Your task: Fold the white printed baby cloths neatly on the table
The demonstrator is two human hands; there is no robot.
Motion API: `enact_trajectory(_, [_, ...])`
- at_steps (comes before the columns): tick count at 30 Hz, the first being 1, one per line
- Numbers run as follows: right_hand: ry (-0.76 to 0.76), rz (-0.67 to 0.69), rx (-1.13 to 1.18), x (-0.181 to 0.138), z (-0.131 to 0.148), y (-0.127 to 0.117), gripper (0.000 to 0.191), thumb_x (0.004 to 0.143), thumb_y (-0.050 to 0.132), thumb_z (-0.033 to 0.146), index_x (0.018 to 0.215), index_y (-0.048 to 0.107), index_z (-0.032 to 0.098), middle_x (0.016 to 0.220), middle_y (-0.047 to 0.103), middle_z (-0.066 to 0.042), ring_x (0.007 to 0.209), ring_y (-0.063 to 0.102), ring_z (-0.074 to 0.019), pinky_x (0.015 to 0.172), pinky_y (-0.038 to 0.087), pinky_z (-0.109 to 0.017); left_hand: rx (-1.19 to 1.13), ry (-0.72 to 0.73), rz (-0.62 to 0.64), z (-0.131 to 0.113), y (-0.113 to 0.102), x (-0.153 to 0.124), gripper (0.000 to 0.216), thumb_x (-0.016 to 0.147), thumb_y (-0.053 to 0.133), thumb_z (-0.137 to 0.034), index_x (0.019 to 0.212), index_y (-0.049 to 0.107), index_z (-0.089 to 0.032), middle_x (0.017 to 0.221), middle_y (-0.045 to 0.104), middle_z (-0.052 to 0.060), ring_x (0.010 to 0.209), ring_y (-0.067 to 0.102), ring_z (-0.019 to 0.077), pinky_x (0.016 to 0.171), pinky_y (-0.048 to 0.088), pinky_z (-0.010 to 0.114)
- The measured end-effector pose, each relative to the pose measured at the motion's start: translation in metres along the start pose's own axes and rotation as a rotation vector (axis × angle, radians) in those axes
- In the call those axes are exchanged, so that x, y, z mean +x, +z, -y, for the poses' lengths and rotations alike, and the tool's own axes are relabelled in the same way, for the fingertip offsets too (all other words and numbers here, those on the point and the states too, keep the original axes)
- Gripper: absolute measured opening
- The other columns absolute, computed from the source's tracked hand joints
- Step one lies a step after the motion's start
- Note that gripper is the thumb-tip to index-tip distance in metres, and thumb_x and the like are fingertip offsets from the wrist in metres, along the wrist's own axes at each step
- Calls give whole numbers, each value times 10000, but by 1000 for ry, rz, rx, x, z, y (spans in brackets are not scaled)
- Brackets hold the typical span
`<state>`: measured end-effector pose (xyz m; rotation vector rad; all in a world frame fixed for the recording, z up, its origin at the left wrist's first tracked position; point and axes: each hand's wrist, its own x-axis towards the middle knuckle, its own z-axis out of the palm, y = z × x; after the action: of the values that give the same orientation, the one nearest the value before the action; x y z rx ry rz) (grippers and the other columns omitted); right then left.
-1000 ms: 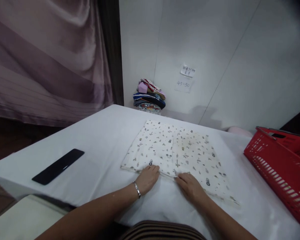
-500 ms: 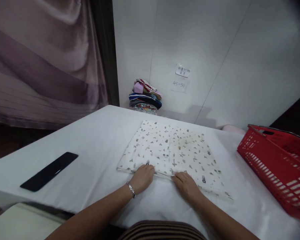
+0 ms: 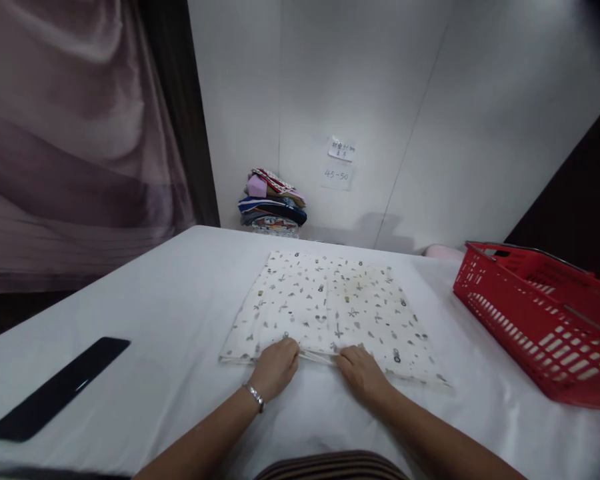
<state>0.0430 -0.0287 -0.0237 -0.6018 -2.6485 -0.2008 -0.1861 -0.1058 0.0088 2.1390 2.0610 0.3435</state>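
Note:
A white cloth (image 3: 305, 300) with a small dark print lies folded in layers on the white-covered table (image 3: 180, 287). Its front edge is pinched by my left hand (image 3: 277, 363), left of the middle, fingers closed over the layers. A short way to the right, my right hand (image 3: 361, 373) is closed on the same edge. Between the two hands the edge shows several thin layers, slightly raised. The thumbs are mostly hidden. A silver bracelet (image 3: 255, 396) circles my left wrist.
A red plastic basket (image 3: 530, 313) stands on the table at the right. At the left lies a flat black slab (image 3: 60, 387). Behind the table's far edge, a pile of folded clothes (image 3: 273, 207) rests by the wall, near paper signs (image 3: 341, 149). A pink curtain (image 3: 70, 147) hangs at the left.
The camera view has shifted, so the table and basket sit further left. Both hands still grip the cloth's front edge, and the layers between them look slightly more lifted.

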Motion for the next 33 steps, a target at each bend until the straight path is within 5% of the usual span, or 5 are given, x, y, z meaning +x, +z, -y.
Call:
enact_trajectory(4, [-5,23,-2,-2,0,1,107,892,454,177,930,554,186,829,552,-41,747,465,-169,641,334,-286,90,50,13,-2,6,-2,222,825,351,-86,850,557,-166,898,604,51,851,558,176,754,402,302])
enact_trajectory(10, [-3,95,-15,1,0,-7,261,892,465,183,1152,487,199,892,567,-45,803,476,-176,682,357,-290,150,151,-62,-1,20,-6,493,810,300,-11,1240,467,-186,1156,574,72,1042,512,196,885,395,349])
enact_trajectory(17, [-45,82,-39,-3,-6,-3,266,933,381,202,1184,462,164,905,586,-60,795,474,-165,673,351,-285,228,211,-38,6,22,1,404,808,325,-14,1047,605,-182,1039,618,73,963,550,200,826,445,348])
enact_trajectory(33, [-3,129,-9,-2,-5,-3,194,938,384,250,1012,553,190,915,575,-33,828,455,-158,682,317,-279,255,318,-168,12,20,1,417,800,347,-64,1076,612,-228,1082,625,56,996,564,212,850,464,365])
